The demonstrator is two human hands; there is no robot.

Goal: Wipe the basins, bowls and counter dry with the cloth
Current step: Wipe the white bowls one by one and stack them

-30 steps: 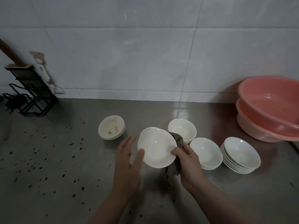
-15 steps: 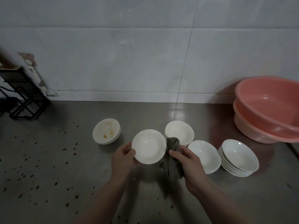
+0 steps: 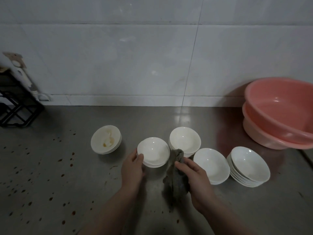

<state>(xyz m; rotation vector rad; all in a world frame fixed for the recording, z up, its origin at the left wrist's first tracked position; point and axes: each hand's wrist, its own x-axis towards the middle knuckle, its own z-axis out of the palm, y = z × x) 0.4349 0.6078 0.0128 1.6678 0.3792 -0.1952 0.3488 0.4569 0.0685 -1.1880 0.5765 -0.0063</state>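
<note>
The left hand [image 3: 131, 168] pinches the rim of a white bowl [image 3: 153, 152] on the counter [image 3: 67, 167]; just right of that bowl, the right hand [image 3: 194, 180] grips the bunched grey cloth [image 3: 176, 177].

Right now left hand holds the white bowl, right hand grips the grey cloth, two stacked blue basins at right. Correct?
One error: the two stacked plastic basins are pink, not blue, per the head view. Left hand does hold the white bowl; right hand does grip the grey cloth.
</note>
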